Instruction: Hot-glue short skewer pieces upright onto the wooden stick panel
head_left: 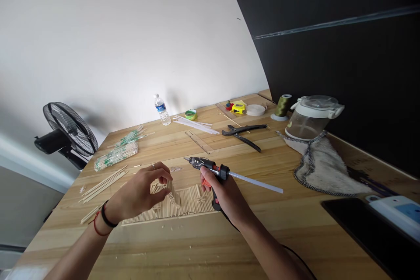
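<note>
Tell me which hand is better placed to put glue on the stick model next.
Right, likely. The right hand grips the glue gun, its nozzle pointing left just above the stick model. The left hand pinches small sticks on the model, so it seems better used steadying them.

A home craft corner: wooden table (295, 236) with glue gun (210, 168), bamboo sticks (103, 183), pliers (244, 133), fan (67, 133).

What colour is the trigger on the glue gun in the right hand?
Red-orange, on a black glue gun held by the right hand; the head view shows it.
</note>
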`<control>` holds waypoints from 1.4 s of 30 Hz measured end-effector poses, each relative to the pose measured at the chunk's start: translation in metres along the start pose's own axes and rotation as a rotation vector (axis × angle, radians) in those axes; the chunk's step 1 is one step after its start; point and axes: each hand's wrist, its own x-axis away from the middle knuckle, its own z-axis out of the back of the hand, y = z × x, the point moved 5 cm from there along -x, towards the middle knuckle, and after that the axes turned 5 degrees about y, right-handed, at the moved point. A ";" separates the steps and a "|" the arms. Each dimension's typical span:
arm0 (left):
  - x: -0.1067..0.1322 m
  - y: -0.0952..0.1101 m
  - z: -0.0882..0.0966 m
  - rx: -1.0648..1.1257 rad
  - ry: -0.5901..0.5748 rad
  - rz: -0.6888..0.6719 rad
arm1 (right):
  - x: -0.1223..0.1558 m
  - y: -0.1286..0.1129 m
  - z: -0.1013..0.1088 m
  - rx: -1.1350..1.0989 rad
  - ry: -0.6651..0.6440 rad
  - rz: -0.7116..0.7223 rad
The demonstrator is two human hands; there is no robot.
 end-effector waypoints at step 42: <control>0.091 -0.179 0.023 0.261 0.658 0.434 | 0.010 0.004 -0.006 0.190 -0.119 0.139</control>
